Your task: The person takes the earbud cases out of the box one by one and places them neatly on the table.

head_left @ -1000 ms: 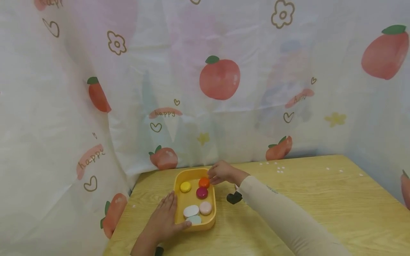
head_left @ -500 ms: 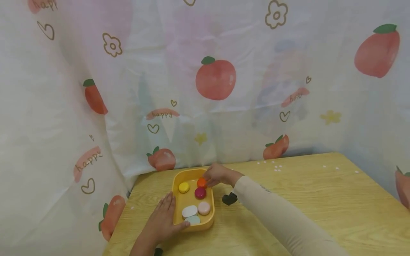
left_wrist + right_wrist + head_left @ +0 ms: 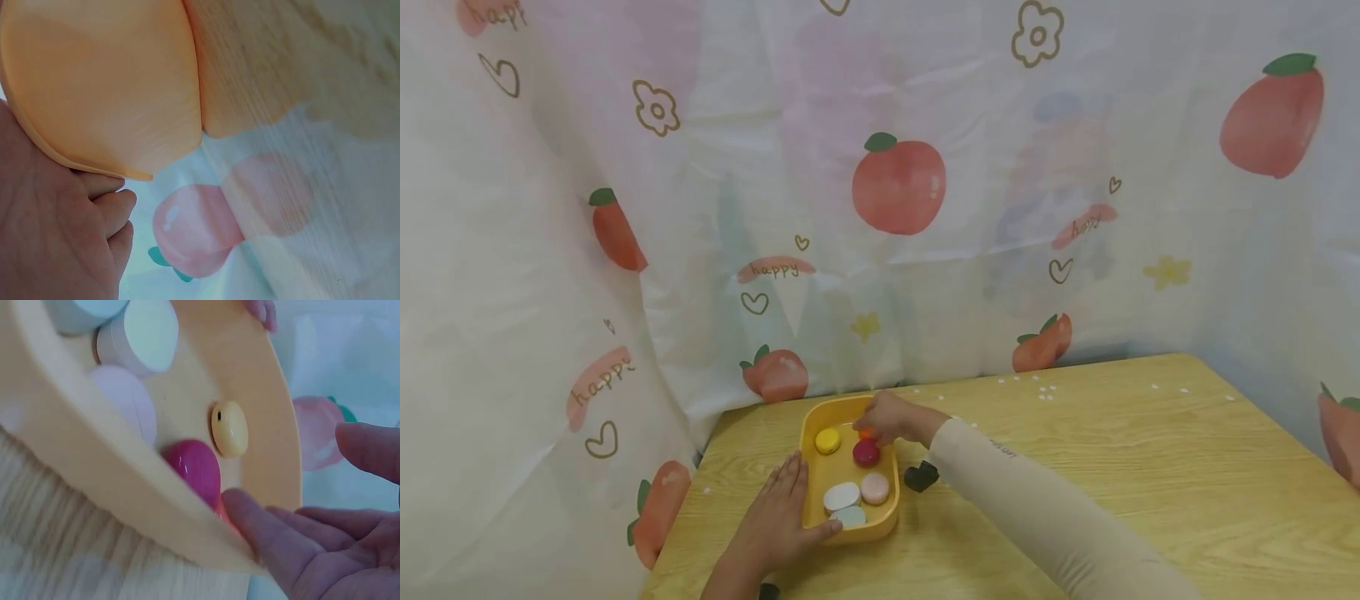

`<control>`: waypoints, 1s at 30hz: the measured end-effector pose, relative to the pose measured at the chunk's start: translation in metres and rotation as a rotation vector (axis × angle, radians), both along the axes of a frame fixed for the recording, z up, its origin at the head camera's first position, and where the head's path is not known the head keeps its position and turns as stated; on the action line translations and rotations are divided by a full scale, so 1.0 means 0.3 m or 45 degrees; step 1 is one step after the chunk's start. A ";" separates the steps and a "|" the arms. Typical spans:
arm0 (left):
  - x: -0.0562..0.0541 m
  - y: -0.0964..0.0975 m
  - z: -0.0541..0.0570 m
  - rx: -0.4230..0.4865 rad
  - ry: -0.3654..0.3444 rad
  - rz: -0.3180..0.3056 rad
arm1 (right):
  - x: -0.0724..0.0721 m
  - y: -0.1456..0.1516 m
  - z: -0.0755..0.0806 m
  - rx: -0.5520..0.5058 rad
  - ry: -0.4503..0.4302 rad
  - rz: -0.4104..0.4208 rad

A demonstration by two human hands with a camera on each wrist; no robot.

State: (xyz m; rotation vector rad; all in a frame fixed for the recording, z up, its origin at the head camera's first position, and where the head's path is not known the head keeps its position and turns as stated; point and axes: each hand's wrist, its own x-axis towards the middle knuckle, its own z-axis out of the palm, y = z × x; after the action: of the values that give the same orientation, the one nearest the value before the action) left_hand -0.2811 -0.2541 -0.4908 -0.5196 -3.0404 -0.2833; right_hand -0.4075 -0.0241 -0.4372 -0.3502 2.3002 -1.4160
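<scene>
A yellow rectangular tray [image 3: 883, 527] holds several rounded, macaron-like pieces. A yellow piece [image 3: 828, 440] sits at its far left, with a magenta one [image 3: 867, 452] and a mostly hidden orange one [image 3: 867, 432] at the right. Pink [image 3: 875, 488], white [image 3: 842, 497] and pale green [image 3: 850, 517] pieces lie nearer. My left hand [image 3: 775, 517] rests along the tray's left side, fingers straight, thumb at the near rim. Over the far right rim reaches my right hand [image 3: 898, 418]; in the right wrist view, its fingertips touch the orange piece [image 3: 224, 515], with the thumb [image 3: 369, 450] well apart.
The tray stands on a wood-grain table [image 3: 1075, 467] dotted with small white spots near its back edge. A white cloth [image 3: 970, 292] printed with fruit hangs behind and at both sides. A black piece [image 3: 921, 476] shows under my right wrist.
My right hand has moved left and inward over the tray's right rim, covering most of the orange piece. The left hand stays against the tray. The whole view has shifted slightly.
</scene>
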 end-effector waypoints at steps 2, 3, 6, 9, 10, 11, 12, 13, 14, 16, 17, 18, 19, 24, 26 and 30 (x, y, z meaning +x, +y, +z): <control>-0.001 -0.002 0.001 -0.002 0.009 0.001 | 0.005 -0.011 -0.001 0.000 -0.003 -0.005; -0.002 -0.003 0.002 -0.001 0.011 0.003 | 0.007 -0.017 -0.002 -0.004 -0.005 -0.005; -0.002 -0.006 0.001 0.004 0.014 0.004 | 0.016 -0.033 -0.009 -0.059 -0.048 -0.022; -0.001 -0.005 0.000 0.005 0.015 0.000 | 0.027 -0.048 -0.014 -0.089 -0.087 -0.050; 0.000 -0.005 -0.001 0.007 0.018 -0.003 | 0.030 -0.054 -0.014 -0.084 -0.089 -0.063; 0.000 -0.004 -0.002 0.006 0.021 -0.006 | 0.034 -0.059 -0.013 -0.078 -0.094 -0.073; 0.000 -0.003 -0.002 0.005 0.024 -0.006 | 0.038 -0.064 -0.013 -0.064 -0.090 -0.080; 0.000 -0.003 -0.004 0.003 0.024 -0.005 | 0.041 -0.069 -0.011 -0.047 -0.079 -0.091; 0.000 -0.003 -0.004 0.004 0.023 -0.003 | 0.044 -0.074 -0.011 -0.024 -0.066 -0.100; -0.001 -0.004 -0.006 0.006 0.015 0.000 | 0.045 -0.085 -0.011 0.024 -0.038 -0.117; -0.002 -0.005 -0.006 0.006 0.007 0.005 | 0.044 -0.091 -0.012 0.043 -0.021 -0.124; -0.002 -0.006 -0.007 0.011 -0.001 0.007 | 0.042 -0.096 -0.015 0.067 -0.004 -0.132; -0.003 -0.007 -0.007 0.012 -0.007 0.007 | 0.041 -0.101 -0.017 0.085 0.006 -0.139; -0.004 -0.009 -0.011 0.011 -0.022 0.006 | 0.028 -0.117 -0.042 0.093 0.025 -0.159; -0.006 -0.009 -0.012 0.012 -0.019 0.005 | 0.022 -0.121 -0.054 0.091 0.043 -0.162; -0.006 -0.010 -0.013 0.020 -0.001 0.000 | 0.014 -0.129 -0.070 0.129 0.078 -0.151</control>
State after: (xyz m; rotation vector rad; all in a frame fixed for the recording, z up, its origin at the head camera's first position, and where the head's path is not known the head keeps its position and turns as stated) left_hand -0.2829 -0.2569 -0.4948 -0.5187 -3.0364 -0.3075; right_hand -0.4033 -0.0629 -0.4582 -0.2330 2.4678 -1.3545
